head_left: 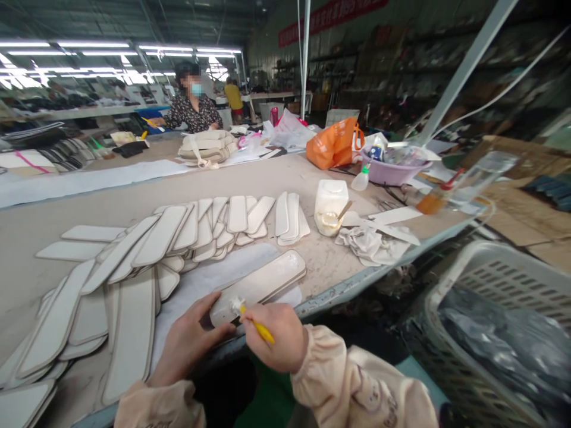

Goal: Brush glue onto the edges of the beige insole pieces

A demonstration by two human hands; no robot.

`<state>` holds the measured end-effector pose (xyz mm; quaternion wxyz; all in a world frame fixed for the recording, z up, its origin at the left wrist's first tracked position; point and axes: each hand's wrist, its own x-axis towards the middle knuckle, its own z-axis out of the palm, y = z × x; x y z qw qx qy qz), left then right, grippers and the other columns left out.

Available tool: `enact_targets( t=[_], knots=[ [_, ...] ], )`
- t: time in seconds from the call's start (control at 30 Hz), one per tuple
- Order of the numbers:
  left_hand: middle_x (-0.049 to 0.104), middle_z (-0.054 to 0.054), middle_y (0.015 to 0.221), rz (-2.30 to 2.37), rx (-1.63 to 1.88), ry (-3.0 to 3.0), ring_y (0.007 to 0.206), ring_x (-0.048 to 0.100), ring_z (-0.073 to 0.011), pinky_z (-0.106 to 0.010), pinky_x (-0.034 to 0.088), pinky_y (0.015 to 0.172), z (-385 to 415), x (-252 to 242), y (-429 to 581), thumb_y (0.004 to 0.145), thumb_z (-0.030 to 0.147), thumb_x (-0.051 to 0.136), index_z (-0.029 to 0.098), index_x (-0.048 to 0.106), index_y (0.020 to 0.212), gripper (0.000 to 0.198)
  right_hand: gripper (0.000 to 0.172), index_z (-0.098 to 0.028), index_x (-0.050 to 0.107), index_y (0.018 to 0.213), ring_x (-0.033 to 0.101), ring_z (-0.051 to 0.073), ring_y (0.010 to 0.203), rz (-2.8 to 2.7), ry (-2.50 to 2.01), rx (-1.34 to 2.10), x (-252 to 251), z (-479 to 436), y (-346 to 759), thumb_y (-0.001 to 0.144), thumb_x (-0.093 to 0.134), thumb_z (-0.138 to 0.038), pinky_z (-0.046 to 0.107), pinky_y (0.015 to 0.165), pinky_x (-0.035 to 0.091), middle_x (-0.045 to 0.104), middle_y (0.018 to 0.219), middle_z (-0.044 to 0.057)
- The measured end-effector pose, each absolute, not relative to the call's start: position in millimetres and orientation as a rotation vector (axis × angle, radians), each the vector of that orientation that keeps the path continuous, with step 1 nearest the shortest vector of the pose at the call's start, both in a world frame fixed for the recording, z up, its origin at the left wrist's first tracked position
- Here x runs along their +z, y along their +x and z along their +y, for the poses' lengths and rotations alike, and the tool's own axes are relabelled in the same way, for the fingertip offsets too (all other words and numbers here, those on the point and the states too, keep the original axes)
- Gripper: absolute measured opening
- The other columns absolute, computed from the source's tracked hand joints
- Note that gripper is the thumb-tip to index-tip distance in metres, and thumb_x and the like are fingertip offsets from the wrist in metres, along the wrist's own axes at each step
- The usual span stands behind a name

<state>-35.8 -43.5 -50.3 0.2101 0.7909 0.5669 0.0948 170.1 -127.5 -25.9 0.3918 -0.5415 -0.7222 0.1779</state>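
My left hand (190,339) holds the near end of a small stack of long, round-cornered pale panels (265,278), thumb on one side and fingers on the other. A yellow-handled brush (264,331) is pinched in my right hand (281,337). The brush tip meets the top panel near its left end, in a blob of white paste (238,304). White paper (263,254) lies under the stack. Many similar panels (134,315) overlap in a fanned pile to the left. Beyond the stack stands a cut-open white plastic jug (331,202) with paste and a stick in it.
A crumpled white cloth (372,242) lies right of the jug. Farther back are an orange bag (332,145), a purple basin (392,172) and a small green-capped bottle (360,178). A plastic crate (482,356) stands beside the table edge. A masked person (198,113) works across the table.
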Motion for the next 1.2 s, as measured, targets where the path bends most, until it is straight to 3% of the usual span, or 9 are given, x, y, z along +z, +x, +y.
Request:
enact_targets(
  t=[0.13,0.33,0.67,0.9,1.0,1.07,1.13,1.2],
  knots=[
    [0.057,-0.009,0.135,1.586,0.229,2.221,0.125,0.052,-0.0289,-0.039,0.041,0.107,-44,-49,-36,0.07,0.057,0.064,0.017,0.053,0.132,0.075,0.02,-0.023,0.066,0.084,0.066,0.012,0.069,-1.645,-1.566,0.474,-20,-121,198,0.09,0.047,-0.026,0.019,0.067,0.045,0.07,0.073,0.0],
    [0.057,-0.009,0.135,1.583,0.234,2.231,0.126,0.051,-0.0287,-0.04,0.039,0.109,-45,-46,-35,0.07,0.057,0.064,0.018,0.055,0.131,0.073,0.023,-0.021,0.068,0.082,0.065,0.016,0.068,-1.382,-1.898,0.195,-16,-114,268,0.088,0.048,-0.03,0.023,0.064,0.042,0.069,0.071,0.002],
    [0.057,-0.011,0.135,1.568,0.244,2.241,0.126,0.052,-0.0286,-0.04,0.041,0.107,-46,-49,-33,0.07,0.057,0.063,0.015,0.052,0.133,0.076,0.015,-0.022,0.064,0.08,0.066,0.012,0.07,-1.797,-1.406,0.5,-20,-127,171,0.086,0.05,-0.024,0.019,0.066,0.043,0.07,0.073,0.0],
    [0.06,-0.009,0.131,1.568,0.241,2.284,0.124,0.054,-0.029,-0.041,0.042,0.106,-45,-46,-34,0.07,0.056,0.065,0.02,0.056,0.129,0.069,0.022,-0.022,0.067,0.077,0.064,0.015,0.069,-1.432,-1.811,0.409,-6,-109,253,0.087,0.047,-0.026,0.024,0.066,0.041,0.068,0.069,0.001],
    [0.06,-0.01,0.132,1.55,0.224,2.245,0.125,0.053,-0.0307,-0.044,0.04,0.108,-43,-42,-35,0.068,0.053,0.068,0.02,0.058,0.128,0.069,0.022,-0.021,0.065,0.073,0.059,0.015,0.061,-1.266,-1.765,0.399,-4,-109,288,0.086,0.048,-0.026,0.024,0.062,0.039,0.062,0.061,0.0],
    [0.058,-0.012,0.134,1.517,0.219,2.149,0.127,0.051,-0.0319,-0.044,0.039,0.108,-40,-37,-39,0.065,0.052,0.071,0.017,0.05,0.136,0.081,0.023,-0.02,0.064,0.073,0.055,0.013,0.057,-1.126,-1.569,0.411,-4,-110,302,0.088,0.048,-0.029,0.024,0.06,0.039,0.056,0.055,-0.003],
    [0.054,-0.016,0.138,1.48,0.225,2.012,0.123,0.055,-0.0315,-0.043,0.044,0.103,-33,-29,-43,0.067,0.054,0.07,0.016,0.032,0.147,0.097,0.024,-0.019,0.063,0.077,0.05,0.011,0.052,-0.971,-1.379,0.424,-6,-111,311,0.09,0.049,-0.034,0.023,0.057,0.039,0.05,0.051,-0.005],
    [0.053,-0.018,0.138,1.492,0.231,1.961,0.115,0.061,-0.0299,-0.041,0.049,0.097,-21,-15,-41,0.072,0.057,0.064,0.017,0.023,0.151,0.098,0.024,-0.019,0.063,0.082,0.047,0.01,0.048,-0.849,-1.266,0.432,-8,-111,318,0.09,0.049,-0.037,0.023,0.053,0.038,0.048,0.05,-0.006]
  ],
)
